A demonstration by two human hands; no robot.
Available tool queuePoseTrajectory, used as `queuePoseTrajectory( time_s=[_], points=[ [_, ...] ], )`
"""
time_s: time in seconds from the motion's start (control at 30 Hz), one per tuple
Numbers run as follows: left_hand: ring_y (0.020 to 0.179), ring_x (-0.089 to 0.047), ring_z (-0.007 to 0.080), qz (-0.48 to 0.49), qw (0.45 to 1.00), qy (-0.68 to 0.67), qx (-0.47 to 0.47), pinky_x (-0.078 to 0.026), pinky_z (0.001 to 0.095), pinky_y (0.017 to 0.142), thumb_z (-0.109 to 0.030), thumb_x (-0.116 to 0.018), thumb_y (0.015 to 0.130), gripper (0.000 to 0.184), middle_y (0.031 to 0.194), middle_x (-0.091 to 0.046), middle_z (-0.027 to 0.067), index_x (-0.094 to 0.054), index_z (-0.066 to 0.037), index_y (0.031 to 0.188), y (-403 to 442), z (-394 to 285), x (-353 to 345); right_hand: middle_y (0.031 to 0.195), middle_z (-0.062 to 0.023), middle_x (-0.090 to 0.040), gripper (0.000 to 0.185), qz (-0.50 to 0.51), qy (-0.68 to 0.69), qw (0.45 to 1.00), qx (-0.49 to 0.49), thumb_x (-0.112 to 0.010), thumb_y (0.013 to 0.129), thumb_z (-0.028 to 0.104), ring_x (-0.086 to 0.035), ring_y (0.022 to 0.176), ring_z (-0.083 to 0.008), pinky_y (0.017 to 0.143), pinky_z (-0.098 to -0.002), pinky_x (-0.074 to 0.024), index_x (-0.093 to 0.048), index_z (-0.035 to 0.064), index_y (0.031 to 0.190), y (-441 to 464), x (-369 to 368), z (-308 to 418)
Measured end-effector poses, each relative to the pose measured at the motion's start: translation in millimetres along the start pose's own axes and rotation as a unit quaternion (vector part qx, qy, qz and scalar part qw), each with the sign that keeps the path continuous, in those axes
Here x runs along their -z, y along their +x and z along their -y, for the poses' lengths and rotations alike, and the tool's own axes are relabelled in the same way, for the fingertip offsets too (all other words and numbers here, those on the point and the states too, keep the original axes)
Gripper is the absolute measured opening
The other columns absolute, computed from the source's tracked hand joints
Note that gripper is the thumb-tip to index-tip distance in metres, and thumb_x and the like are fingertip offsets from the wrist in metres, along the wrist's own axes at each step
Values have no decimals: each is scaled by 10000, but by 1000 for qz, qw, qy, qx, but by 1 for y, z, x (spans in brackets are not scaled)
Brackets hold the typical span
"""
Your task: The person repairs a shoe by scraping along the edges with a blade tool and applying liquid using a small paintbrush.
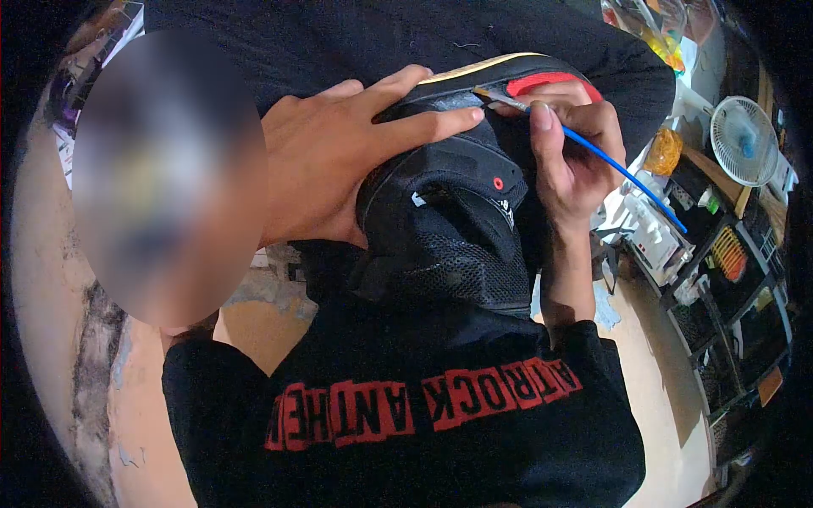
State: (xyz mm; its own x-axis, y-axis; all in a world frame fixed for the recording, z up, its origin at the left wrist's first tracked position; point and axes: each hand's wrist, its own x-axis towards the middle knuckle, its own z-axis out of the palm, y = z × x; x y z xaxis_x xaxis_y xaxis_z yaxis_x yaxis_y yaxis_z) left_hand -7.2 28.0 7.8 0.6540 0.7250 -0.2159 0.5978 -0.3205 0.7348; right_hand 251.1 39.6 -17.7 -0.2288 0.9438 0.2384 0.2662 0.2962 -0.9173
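Observation:
A black shoe (457, 169) with mesh fabric, a red eyelet and a pale strip along its sole edge lies across the dark-clothed lap. My left hand (322, 161) grips it from the left, its fingers spread over the side and one fingertip close to the brush tip. In my right hand (580, 148) is a thin blue-handled brush (627, 173), pinched near its bristles. The bristle end touches or nearly touches the shoe beside the sole edge, near a red patch (542, 80). Some right fingers are hidden behind the shoe.
To the right are a white fan (745, 140), a yellow-orange bundle (664, 152) and a dark rack (720, 322) with assorted items. Plastic bags (660, 34) are at the upper right. A blurred oval covers part of the left side. Pale floor shows below.

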Motion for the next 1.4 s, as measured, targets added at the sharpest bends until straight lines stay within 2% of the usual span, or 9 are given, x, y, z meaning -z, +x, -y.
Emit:
queuePoseTrajectory(
  time_s=[0.17, 0.37, 0.57, 0.67, 0.8, 0.93, 1.03, 1.27, 1.4],
  points=[
    [1184, -626, 415, 8, 1000, -12, 9, -571, 464, 926, -201, -769, 681, 831, 1495, -503, 135, -504, -381, 1447, 1, -1, 1, 798, -147, -710, 104, 36, -64, 995, 64, -732, 843, -62, -670, 682, -196, 639, -281, -519, -629, -55, 830, 6, 4, 0],
    [1178, -626, 418, -2, 1000, -9, 10, -567, 461, 929, -194, -786, 664, 837, 1496, -502, 128, -521, -374, 1436, 0, -2, 0, 768, -119, -702, 78, 16, -66, 997, 41, -722, 847, -55, -661, 671, -194, 640, -282, -514, -647, -39, 835, 8, 7, 0],
    [1179, -620, 423, 6, 1000, -13, 9, -560, 456, 937, -205, -789, 666, 857, 1504, -486, 145, -501, -375, 1455, 0, -2, 2, 808, -139, -699, 93, 22, -114, 993, 17, -726, 852, -41, -655, 686, -201, 649, -288, -518, -634, -39, 862, 6, 14, 7],
    [1168, -623, 423, 6, 1000, -25, -8, -559, 453, 930, -226, -791, 671, 861, 1511, -472, 157, -492, -369, 1465, 0, 2, 2, 846, -156, -700, 121, 41, -68, 995, 53, -735, 843, -43, -657, 729, -210, 659, -294, -520, -625, -36, 893, 12, 14, 8],
    [1132, -636, 413, -2, 1000, -17, -9, -563, 457, 910, -248, -794, 680, 854, 1507, -471, 162, -490, -364, 1469, -1, 3, -1, 874, -159, -698, 155, 88, -91, 990, 58, -748, 815, -53, -658, 758, -231, 690, -309, -523, -622, -31, 905, 15, 19, 14],
    [1102, -645, 408, -8, 1000, -16, -13, -565, 458, 894, -268, -796, 693, 842, 1502, -475, 164, -490, -361, 1471, -2, 3, -1, 874, -144, -696, 159, 108, -110, 987, 35, -763, 801, -39, -658, 772, -243, 696, -321, -520, -642, -19, 903, 18, 19, 23],
    [1100, -644, 410, -12, 1000, -20, -16, -567, 459, 884, -292, -802, 701, 833, 1498, -476, 162, -490, -357, 1471, -3, 3, -4, 872, -132, -691, 162, 118, -132, 983, 53, -770, 796, -26, -654, 769, -245, 700, -328, -516, -650, -7, 904, 20, 19, 22],
    [1093, -643, 401, -4, 1000, -14, -13, -572, 459, 857, -311, -810, 700, 836, 1488, -477, 160, -491, -349, 1472, -2, 1, 0, 861, -107, -674, 129, 150, -153, 976, 32, -748, 828, 18, -638, 745, -236, 690, -317, -508, -645, 1, 904, 26, 18, 29],
    [1063, -648, 395, -13, 1000, -15, -20, -569, 457, 843, -328, -809, 699, 834, 1490, -473, 161, -493, -345, 1471, -3, 1, -2, 844, -100, -659, 96, 152, -149, 977, -26, -715, 843, 6, -633, 722, -213, 671, -301, -504, -638, -3, 901, 30, 25, 33]
  ],
)
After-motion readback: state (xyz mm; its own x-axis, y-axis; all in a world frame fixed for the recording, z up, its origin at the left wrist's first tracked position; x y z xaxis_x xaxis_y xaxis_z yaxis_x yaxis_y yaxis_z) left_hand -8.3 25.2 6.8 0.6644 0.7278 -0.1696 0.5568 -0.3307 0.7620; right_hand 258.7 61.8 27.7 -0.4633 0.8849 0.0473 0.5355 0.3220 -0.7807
